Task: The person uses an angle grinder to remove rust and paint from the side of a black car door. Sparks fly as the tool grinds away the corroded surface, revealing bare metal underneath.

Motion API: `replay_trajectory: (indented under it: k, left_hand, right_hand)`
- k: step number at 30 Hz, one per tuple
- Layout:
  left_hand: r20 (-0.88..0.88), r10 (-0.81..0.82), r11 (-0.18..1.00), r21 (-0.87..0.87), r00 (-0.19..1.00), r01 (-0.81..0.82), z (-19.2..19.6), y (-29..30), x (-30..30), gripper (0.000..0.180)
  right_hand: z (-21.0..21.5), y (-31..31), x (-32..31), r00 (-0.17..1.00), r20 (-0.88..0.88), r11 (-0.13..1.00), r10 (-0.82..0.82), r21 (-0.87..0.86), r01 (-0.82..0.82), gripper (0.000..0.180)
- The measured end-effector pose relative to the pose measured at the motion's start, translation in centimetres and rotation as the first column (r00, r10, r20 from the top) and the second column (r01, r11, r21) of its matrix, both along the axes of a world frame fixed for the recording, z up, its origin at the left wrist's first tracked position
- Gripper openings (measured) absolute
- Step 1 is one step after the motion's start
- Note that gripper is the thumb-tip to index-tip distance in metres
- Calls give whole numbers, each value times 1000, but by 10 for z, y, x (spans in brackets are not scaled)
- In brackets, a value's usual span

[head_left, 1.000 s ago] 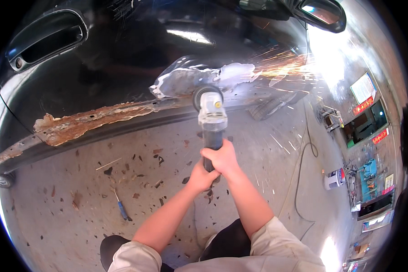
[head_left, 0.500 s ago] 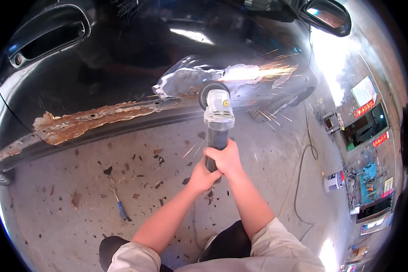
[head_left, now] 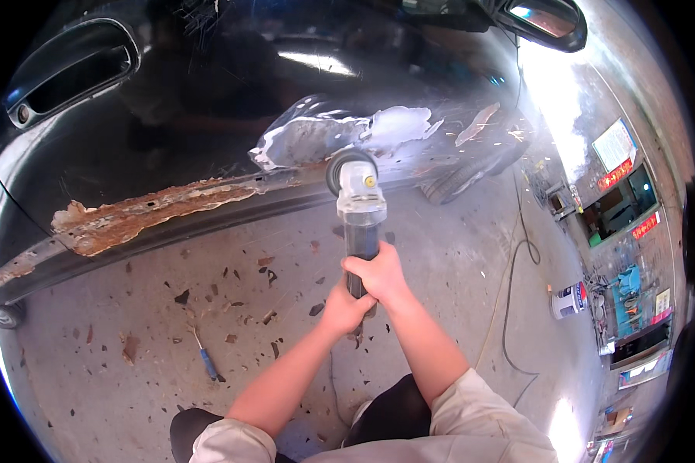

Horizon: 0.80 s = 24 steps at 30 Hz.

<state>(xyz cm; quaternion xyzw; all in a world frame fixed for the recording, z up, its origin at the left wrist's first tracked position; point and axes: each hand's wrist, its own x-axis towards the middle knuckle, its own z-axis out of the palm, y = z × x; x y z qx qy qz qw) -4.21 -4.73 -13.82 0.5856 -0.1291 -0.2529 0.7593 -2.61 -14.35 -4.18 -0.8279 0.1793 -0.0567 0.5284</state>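
Note:
An angle grinder (head_left: 362, 202) with a dark body and silver head is held out in front of me. My right hand (head_left: 383, 272) wraps round its body, and just below, my left hand (head_left: 346, 307) closes round the rear end. The grinder's round disc (head_left: 335, 171) is at the lower edge of a bare, sanded patch (head_left: 309, 144) on the black car door (head_left: 193, 116); whether it touches cannot be made out. Left of it, a ragged strip of rusted metal (head_left: 147, 220) runs along the sill. A few sparks show near the wheel.
Rust flakes (head_left: 181, 297) and a blue-handled screwdriver (head_left: 206, 361) lie on the concrete floor. A dark cable (head_left: 506, 309) snakes along the right, near a white bucket (head_left: 570, 301). The side mirror (head_left: 544, 21) juts out at upper right, above the front wheel (head_left: 452, 181).
The bright stream of sparks over the patch has dwindled to a few scattered glints. Both hands and the grinder have shifted slightly left and down in view.

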Motion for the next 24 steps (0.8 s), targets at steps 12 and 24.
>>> replay_trajectory:
  k: [12, 24]
  left_hand:
    - [62, 26, 997, -80, 998, -21, 0, -17, 6, 50]
    - [-16, 42, 996, 75, 999, -40, 14, 0, -7, 50]
  right_hand:
    - [1, -23, 3, 1000, -18, 999, -21, -30, 21, 47]
    - [2, -4, 1, 999, -51, 1000, -6, 25, 7, 37]
